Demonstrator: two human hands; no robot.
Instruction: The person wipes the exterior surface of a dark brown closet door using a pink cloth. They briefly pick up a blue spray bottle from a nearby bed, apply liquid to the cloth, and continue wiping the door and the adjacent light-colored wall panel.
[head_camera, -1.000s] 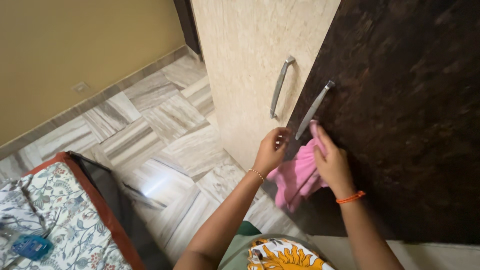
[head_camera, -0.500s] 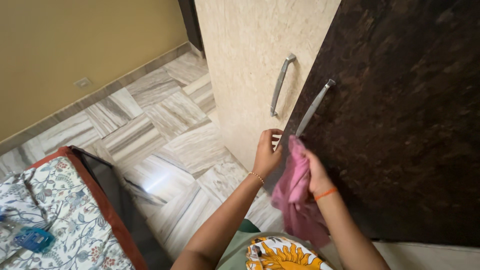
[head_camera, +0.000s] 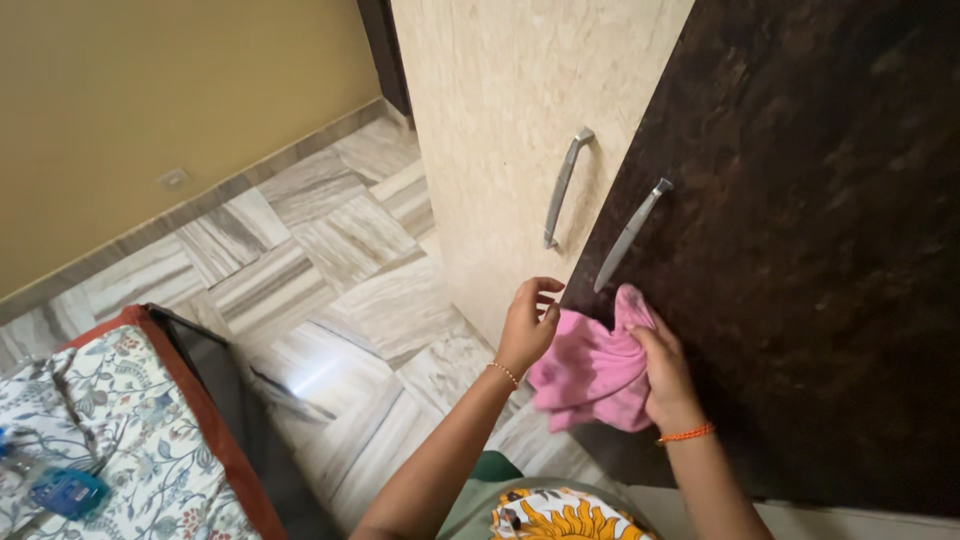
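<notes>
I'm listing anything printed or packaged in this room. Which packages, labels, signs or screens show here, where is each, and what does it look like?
Blue object: on the floral bedspread at lower left, small and flattish, possibly a package; too blurred to be sure.
Wall plate: low on the yellow wall, small pale rectangle, likely a socket rather than a label.
No signs or screens in view. The pink cloth, held by the left hand and right hand, shows no label.

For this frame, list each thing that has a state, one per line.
Pink cloth: bunched, gripped by right hand, pressed on dark door.
Left hand: fingers curled, at the cloth's edge.
Dark door: closed.
Beige door: closed.
Bed sheet: spread, floral.
</notes>
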